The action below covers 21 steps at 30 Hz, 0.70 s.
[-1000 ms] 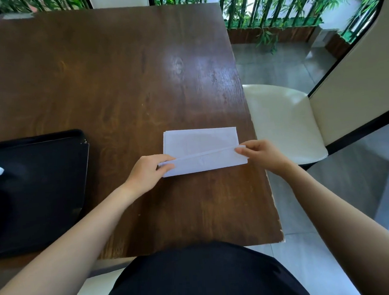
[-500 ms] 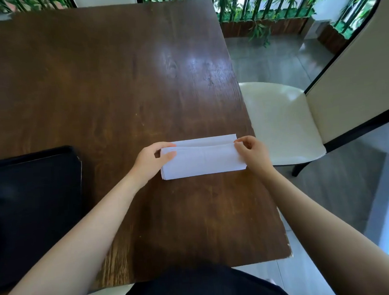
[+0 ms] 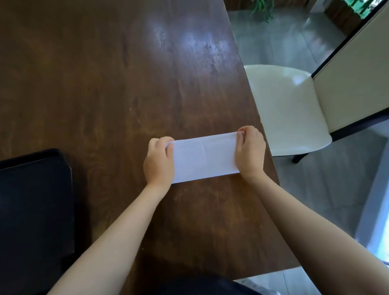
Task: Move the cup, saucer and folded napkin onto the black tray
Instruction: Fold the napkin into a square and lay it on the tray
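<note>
Napkin (image 3: 204, 158) ends in left hand (image 3: 159, 164), right hand (image 3: 250, 153)

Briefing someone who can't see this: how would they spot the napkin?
On the dark wooden table, look near its right edge, beside the cream chair. The napkin lies between the left hand and right hand, each gripping one end. It is the only white thing on the wood, a long folded strip.

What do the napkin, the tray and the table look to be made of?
Napkin: thin white paper or cloth, matte, with a faint centre crease.
Black tray: probably plastic, dull sheen, raised rounded rim.
Table: dark wood or veneer, glossy; grain and glare show.
</note>
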Each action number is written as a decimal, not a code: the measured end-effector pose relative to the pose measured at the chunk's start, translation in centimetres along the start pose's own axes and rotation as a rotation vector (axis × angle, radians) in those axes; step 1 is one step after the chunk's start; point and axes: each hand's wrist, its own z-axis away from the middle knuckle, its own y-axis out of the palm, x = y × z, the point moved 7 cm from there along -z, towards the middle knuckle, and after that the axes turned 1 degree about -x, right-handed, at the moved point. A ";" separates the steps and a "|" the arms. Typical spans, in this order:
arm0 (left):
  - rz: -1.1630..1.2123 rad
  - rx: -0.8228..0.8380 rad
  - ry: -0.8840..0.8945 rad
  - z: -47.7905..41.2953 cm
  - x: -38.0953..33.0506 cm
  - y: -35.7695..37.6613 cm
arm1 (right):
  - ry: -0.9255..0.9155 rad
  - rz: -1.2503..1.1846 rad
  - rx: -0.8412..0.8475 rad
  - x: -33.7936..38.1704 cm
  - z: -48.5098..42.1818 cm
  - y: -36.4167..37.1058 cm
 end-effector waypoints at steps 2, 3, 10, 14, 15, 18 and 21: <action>-0.048 -0.017 0.018 0.1 -0.2 0.1 | -0.006 0.033 -0.036 0.0 0.3 0.1; -0.071 -0.026 0.031 0.1 -0.3 0.1 | -0.009 0.051 -0.049 0.0 0.4 0.2; -0.253 -0.077 0.034 0.2 -1.0 0.3 | 0.010 0.194 -0.098 -0.3 0.4 0.7; -0.334 -0.070 0.063 0.4 -1.2 0.4 | 0.029 0.210 -0.135 -0.4 0.5 0.5; -0.350 -0.066 0.066 0.4 -1.2 0.4 | 0.030 0.219 -0.133 -0.4 0.5 0.5; -0.368 -0.059 0.050 0.1 -1.5 0.2 | 0.037 0.245 -0.097 -0.2 0.3 0.6; -0.310 -0.133 0.043 0.0 -1.7 -1.2 | 0.094 0.262 -0.070 -0.3 0.0 0.2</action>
